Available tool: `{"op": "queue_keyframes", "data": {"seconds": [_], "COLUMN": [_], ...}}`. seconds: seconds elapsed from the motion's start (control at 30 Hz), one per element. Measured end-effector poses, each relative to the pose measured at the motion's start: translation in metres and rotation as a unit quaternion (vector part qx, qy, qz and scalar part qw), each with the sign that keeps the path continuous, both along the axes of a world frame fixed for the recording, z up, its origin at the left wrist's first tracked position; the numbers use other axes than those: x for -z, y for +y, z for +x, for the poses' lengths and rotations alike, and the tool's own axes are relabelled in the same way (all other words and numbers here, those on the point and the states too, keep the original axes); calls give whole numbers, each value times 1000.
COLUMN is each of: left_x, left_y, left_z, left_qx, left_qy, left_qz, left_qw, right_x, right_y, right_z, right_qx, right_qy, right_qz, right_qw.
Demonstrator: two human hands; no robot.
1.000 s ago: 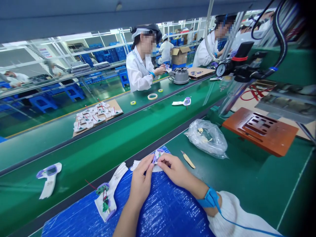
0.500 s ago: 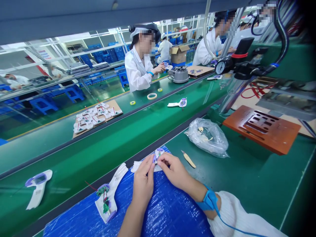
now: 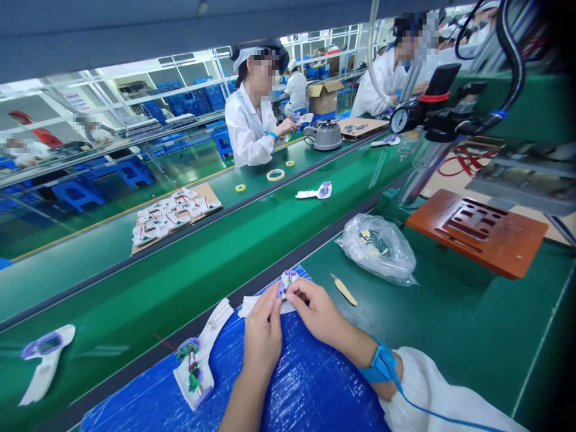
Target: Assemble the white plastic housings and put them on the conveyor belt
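My left hand (image 3: 263, 324) and my right hand (image 3: 317, 309) meet over a white-and-purple housing (image 3: 288, 279), shaped like part of a forehead thermometer. My left fingers are closed on its side, while my right thumb and forefinger pinch at its inside. Whatever small part lies between those right fingertips is hidden. On the blue-wrapped work surface (image 3: 148, 393), left of my hands, rests a similar open housing (image 3: 211, 336) with green circuit boards (image 3: 192, 366) and red wires. A blue wrist strap (image 3: 381, 363) circles my right wrist.
A craft knife (image 3: 344, 291) and a plastic bag of small parts (image 3: 377, 249) lie to my right, near an orange fixture plate (image 3: 477, 231). The green belt (image 3: 180, 279) carries housings (image 3: 48, 363). Across it, a co-worker (image 3: 254, 114) sits near a cardboard sheet of housings (image 3: 175, 213).
The housings on the belt have shifted leftward. My hands stay almost where they were, still closed around the same housing.
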State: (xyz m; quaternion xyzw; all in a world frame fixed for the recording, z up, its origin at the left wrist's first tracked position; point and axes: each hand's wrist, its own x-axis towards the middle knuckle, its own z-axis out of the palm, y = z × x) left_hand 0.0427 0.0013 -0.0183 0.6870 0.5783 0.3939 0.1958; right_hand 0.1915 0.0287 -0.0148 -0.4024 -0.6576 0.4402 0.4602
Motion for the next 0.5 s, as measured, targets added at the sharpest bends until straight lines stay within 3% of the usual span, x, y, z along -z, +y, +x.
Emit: {"op": "queue_keyframes", "data": {"seconds": [0.37, 0.5], "left_x": [3, 3], "left_y": [1, -1], "left_z": [2, 7], "left_qx": [11, -12], "left_qy": [-4, -8], "left_qz": [5, 16], "left_qw": [1000, 1000], "right_x": [-2, -1], "right_y": [-1, -2], "right_z": [-2, -6], "right_qx": [21, 35], "right_qy": [-17, -40], "right_qz": [-5, -14], "right_qw": [1000, 999]}}
